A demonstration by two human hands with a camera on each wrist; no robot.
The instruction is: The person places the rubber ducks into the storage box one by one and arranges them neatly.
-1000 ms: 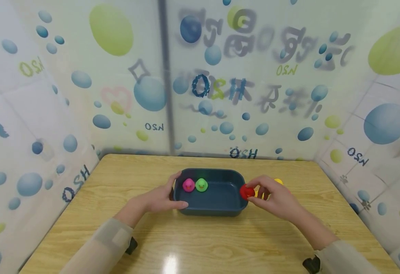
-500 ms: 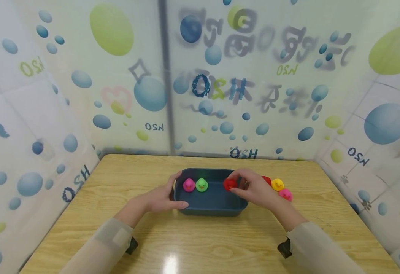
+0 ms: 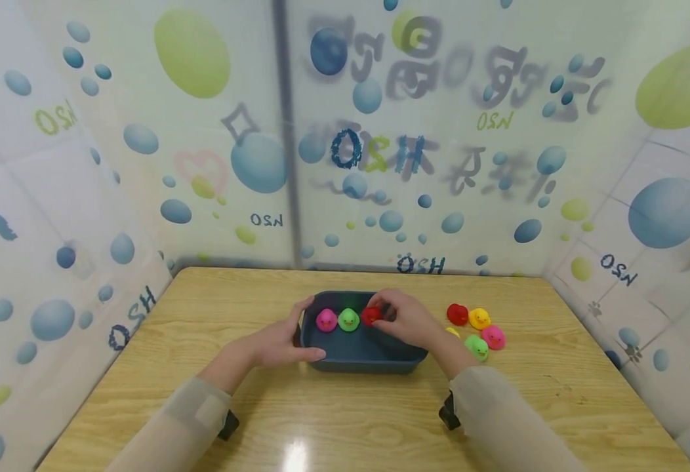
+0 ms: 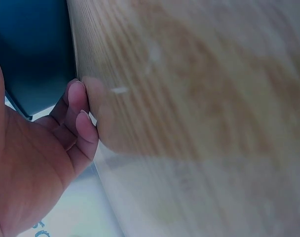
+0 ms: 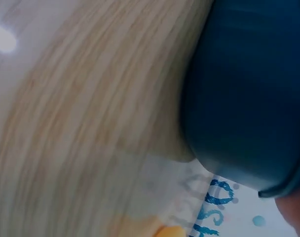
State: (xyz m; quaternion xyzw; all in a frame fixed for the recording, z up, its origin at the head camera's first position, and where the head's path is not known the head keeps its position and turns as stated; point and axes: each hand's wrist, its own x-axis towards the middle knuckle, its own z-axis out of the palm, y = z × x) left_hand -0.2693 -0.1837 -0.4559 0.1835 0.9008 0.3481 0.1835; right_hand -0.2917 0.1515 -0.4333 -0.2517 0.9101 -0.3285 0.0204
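In the head view, a dark blue plastic basin (image 3: 364,366) stands on the wooden table. My left hand (image 3: 271,342) holds its left end, thumb over the near rim and index finger at the far corner. The left wrist view shows the other fingers (image 4: 77,96) bent beside the basin wall (image 4: 39,59). My right hand (image 3: 408,322) pinches a red rubber duck (image 3: 370,316) inside the basin, just right of a green duck (image 3: 348,320). Left of that sits a pink duck (image 3: 326,320). From the right wrist, the basin's outer wall (image 5: 243,98) hides the duck and fingers.
Right of the basin, a loose group lies on the table (image 3: 250,406): a red duck (image 3: 457,314), a yellow duck (image 3: 479,318), a pink duck (image 3: 493,337) and a green duck (image 3: 476,347). Another yellow one (image 3: 453,332) is partly hidden by my right arm. Patterned curtains (image 3: 227,196) surround the table.
My right hand has carried the red duck leftward over the right rim, into the basin and up beside the green duck. My left hand has stayed in place.
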